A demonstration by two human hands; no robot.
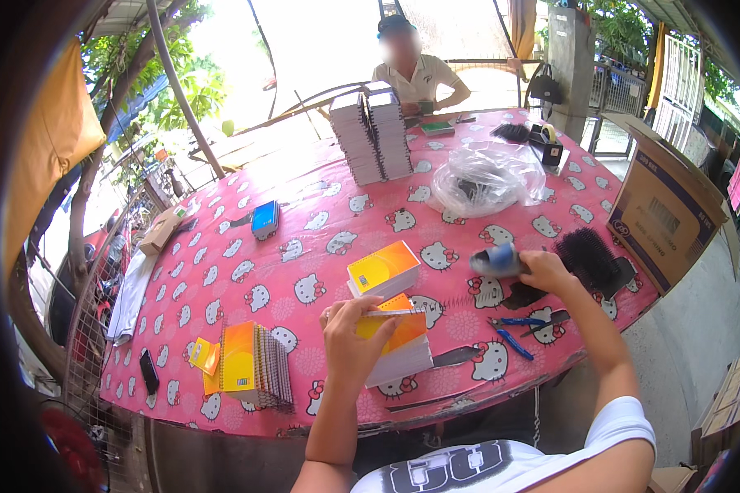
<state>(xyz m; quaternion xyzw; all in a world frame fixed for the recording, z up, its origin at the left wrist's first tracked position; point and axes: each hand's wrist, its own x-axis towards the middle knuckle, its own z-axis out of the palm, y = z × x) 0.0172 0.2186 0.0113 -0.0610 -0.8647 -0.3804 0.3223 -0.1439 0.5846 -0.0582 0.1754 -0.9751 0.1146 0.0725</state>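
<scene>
My left hand [349, 333] is closed on the top edge of a yellow-orange notebook [405, 331], with the thumb on its cover and the fingers behind. That notebook tops a stack of white-edged ones. To the right, my right hand [548, 272] closes round the end of a rounded blue-grey object [495, 261], too blurred to name. Black spiral coils [588, 256] lie just beyond that hand. Behind the left hand stands a second stack of yellow-orange notebooks [384, 268]. Blue-handled pliers [513, 335] lie between me and my right hand.
Spiral-bound yellow notebooks [251, 366] stand near left, by a phone [149, 372]. A blue notebook stack [265, 219], tall bound stacks [370, 135] and a clear plastic bag [489, 177] sit farther off. A cardboard box [664, 209] stands right. A person [423, 78] sits opposite.
</scene>
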